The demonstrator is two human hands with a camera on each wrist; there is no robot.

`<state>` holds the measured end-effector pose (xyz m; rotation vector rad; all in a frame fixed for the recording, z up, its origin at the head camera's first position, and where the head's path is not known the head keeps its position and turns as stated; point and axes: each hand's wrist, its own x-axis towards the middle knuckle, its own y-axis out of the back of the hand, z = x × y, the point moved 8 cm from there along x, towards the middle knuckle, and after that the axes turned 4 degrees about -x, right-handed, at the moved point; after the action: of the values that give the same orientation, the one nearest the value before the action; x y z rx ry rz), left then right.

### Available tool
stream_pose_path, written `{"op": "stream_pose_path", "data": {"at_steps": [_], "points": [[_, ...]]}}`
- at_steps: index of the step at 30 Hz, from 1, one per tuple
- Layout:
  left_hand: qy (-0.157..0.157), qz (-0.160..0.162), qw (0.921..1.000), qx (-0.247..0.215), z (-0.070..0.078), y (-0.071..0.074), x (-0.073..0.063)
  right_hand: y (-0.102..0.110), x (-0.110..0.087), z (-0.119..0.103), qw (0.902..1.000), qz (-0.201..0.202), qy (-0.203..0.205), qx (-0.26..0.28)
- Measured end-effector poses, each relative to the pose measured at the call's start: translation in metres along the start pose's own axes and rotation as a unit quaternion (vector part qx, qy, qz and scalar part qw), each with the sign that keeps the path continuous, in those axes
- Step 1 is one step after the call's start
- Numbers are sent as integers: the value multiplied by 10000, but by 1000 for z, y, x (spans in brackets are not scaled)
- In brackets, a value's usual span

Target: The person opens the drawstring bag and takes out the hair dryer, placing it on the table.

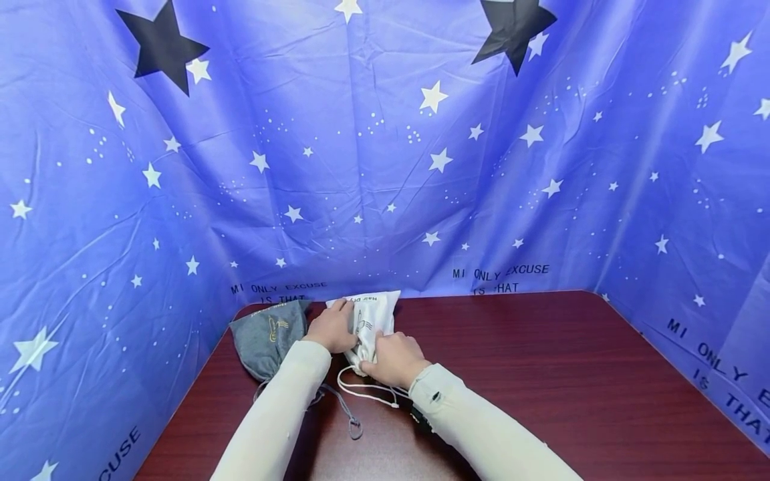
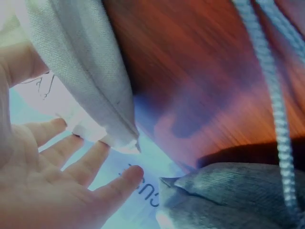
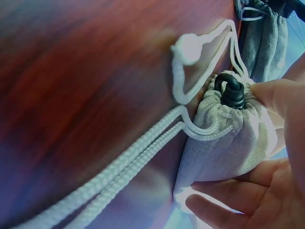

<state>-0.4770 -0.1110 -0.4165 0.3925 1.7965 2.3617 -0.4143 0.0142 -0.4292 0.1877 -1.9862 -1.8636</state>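
Observation:
A white drawstring bag, printed with "Hair Dr…" and a line drawing, lies at the far middle of the table between both hands. My left hand touches its left side; in the left wrist view the fingers are spread and nearly straight along the cloth. My right hand holds the bag's near right end, thumb at the gathered neck and fingers along the side. From that neck pokes a black looped cable piece. White cords trail from it over the wood.
Left of the white bag lies a grey drawstring bag with a gold drawing, its grey cord stretching toward the front. Blue star-patterned cloth walls the dark red table at the back and sides.

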Motion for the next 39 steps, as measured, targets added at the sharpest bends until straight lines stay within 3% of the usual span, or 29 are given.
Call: {"op": "stream_pose_path", "data": {"at_steps": [7,34,39], "points": [[6,39,9999,146,6,1,0,-2,-3,6,9999,44,3,95],[210,55,9996,199,7,-4,-2,-1,-14,13,9998,168,123,76],[109,195,9997,123,11,-3,-5,-1,-16,16,9996,250,122,73]]}}
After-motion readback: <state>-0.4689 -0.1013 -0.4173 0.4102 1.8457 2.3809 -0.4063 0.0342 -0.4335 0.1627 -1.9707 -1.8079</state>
